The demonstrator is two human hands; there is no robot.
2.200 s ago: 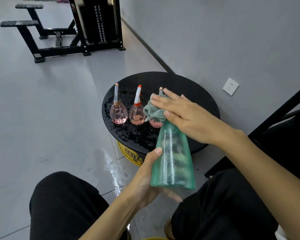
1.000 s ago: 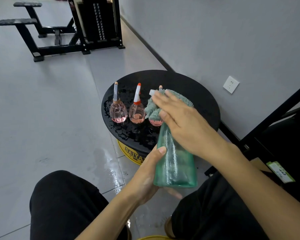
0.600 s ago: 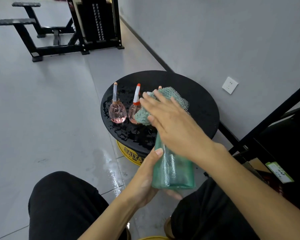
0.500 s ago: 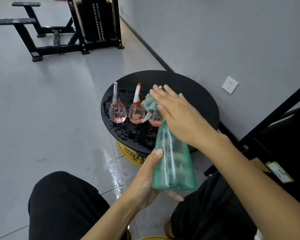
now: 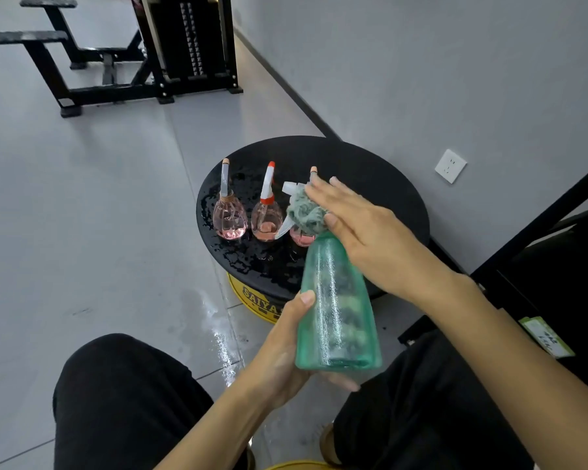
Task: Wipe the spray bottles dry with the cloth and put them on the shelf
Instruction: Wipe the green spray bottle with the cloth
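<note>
Head view: a person sits with black trousers on, and both bare hands are out in front. The left hand [image 5: 286, 357] grips the green spray bottle [image 5: 336, 307] low down, with the thumb on the near side and the fingers curled under the bottom. The bottle is held up in the air over the person's lap, just in front of the bench, and it tips a little away from the person. It has water drops on it. The right hand [image 5: 364, 232] has straight fingers and presses the cloth [image 5: 306, 213] on the top of the green bottle. The cloth is grey-green and bunched up around the spray head, and the white nozzle [image 5: 291, 186] pokes out on the left. Behind them, three small pink bottles stand in a row on the round black bench [image 5: 370, 184]: the left pink bottle [image 5: 230, 218], the middle pink bottle [image 5: 267, 220] with a red and white top, and the right pink bottle [image 5: 301, 237], partly hidden by the cloth. The bench top is wet around them. A wet patch [image 5: 214, 320] shines on the grey floor. A white wall socket [image 5: 450, 166] is on the wall, and a black frame [image 5: 540, 212] stands at the right.
</note>
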